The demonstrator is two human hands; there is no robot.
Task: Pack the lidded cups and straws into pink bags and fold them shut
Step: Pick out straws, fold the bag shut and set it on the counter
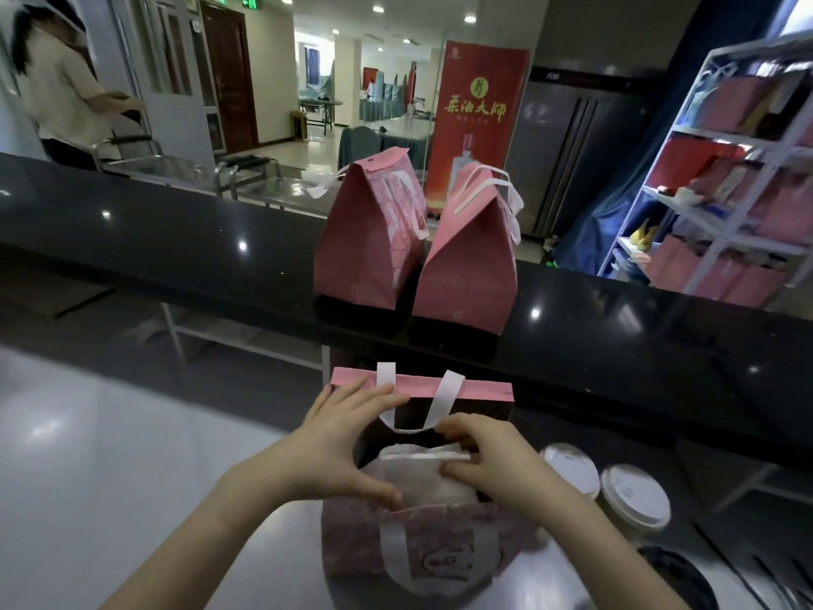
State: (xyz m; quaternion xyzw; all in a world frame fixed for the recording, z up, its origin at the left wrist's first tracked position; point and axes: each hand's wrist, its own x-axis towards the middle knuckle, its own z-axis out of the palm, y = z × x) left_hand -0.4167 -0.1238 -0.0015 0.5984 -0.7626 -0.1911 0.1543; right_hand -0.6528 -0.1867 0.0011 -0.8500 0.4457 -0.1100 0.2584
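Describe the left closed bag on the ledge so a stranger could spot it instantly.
Start at the black counter ledge running across the view. Two closed pink bags stand on it side by side. Take the left bag: its top flap folds over flat with a round dot, whereas the right bag shows white handles looped over its peak.

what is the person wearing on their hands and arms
Nothing worn shows. The left hand and right hand are ungloved, with no rings, watch or bracelet, and no sleeve comes into view above either wrist.
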